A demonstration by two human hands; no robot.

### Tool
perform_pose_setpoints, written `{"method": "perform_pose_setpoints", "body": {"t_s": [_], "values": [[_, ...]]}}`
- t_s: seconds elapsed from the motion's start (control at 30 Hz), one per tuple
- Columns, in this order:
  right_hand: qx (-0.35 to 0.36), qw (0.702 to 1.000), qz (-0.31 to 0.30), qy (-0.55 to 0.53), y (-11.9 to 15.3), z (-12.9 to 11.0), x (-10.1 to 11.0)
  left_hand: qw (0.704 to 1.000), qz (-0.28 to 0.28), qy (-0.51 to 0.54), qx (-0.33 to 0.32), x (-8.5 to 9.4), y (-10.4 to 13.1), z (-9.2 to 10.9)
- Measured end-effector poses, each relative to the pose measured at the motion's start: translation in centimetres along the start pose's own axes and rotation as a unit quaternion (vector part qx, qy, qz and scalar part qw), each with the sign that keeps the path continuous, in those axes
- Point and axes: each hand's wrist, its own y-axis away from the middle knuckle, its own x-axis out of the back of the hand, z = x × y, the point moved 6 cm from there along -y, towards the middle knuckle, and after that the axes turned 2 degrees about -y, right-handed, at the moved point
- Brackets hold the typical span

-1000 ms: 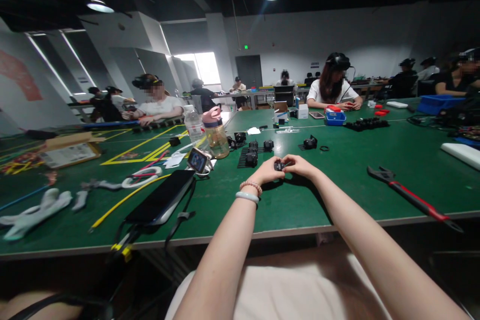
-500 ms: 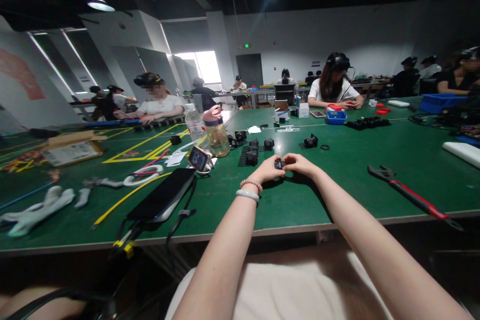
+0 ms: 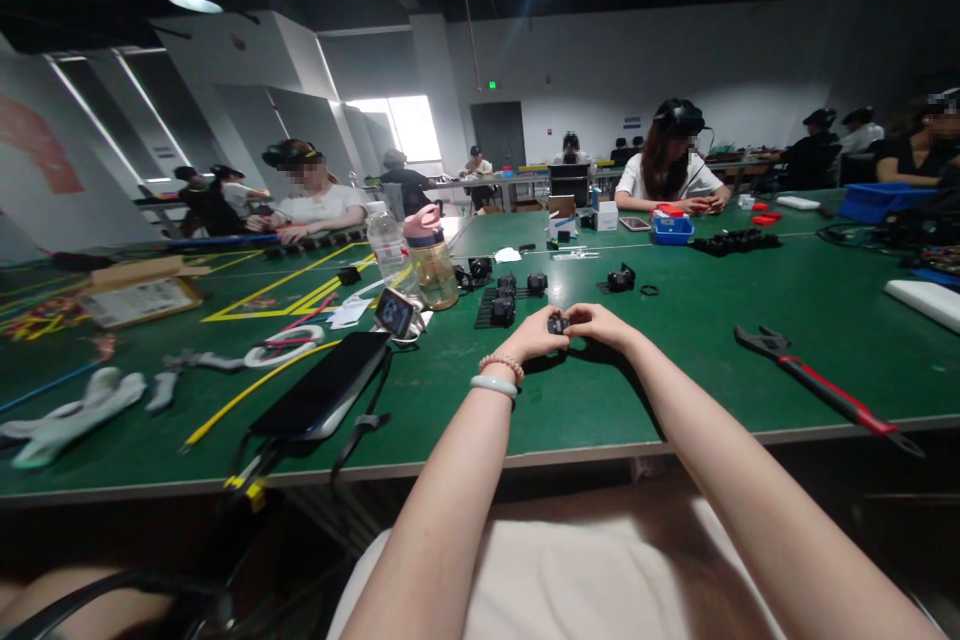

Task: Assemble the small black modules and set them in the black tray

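Noting positions by clock face, centre at the small black part point(image 3: 557, 326), 12 pointing away from the wearer. Part is between the two hands, over the near half of the green table point(image 3: 705, 320). Left hand point(image 3: 531, 335): thumb and fingers closed on the part from its 8 o'clock side; beaded bracelet and pale bangle on that wrist. Right hand point(image 3: 600, 326): thumb and forefinger brought close together at the part's 3 o'clock edge; whether they pinch it or only touch it, I cannot tell. Part's finer detail too small to read. Group of black modules point(image 3: 503, 306) near the left hand, at 10 o'clock; single black module point(image 3: 620, 280) at 1 to 2, black ring point(image 3: 649, 291) just beside it, at 2. Red-handled wrench point(image 3: 821, 387) well apart, around 4. Small screen device point(image 3: 396, 315) at 9, tumbler with pink lid point(image 3: 433, 270) and clear bottle point(image 3: 386, 245) upright at 10. Black phone-like slab point(image 3: 326, 385) and yellow cable point(image 3: 255, 395) at 8 to 9. Blue bin point(image 3: 673, 230) with red pieces farther out, toward 1 to 2, before a seated co-worker point(image 3: 664, 170).
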Motion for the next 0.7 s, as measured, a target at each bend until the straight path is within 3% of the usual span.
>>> {"method": "perform_pose_setpoints", "body": {"t_s": [0.7], "values": [[0.033, 0.999, -0.015, 0.010, 0.11, -0.57, -0.19, 1.000, 0.000, -0.011, 0.008, -0.30, -0.17, -0.74]]}}
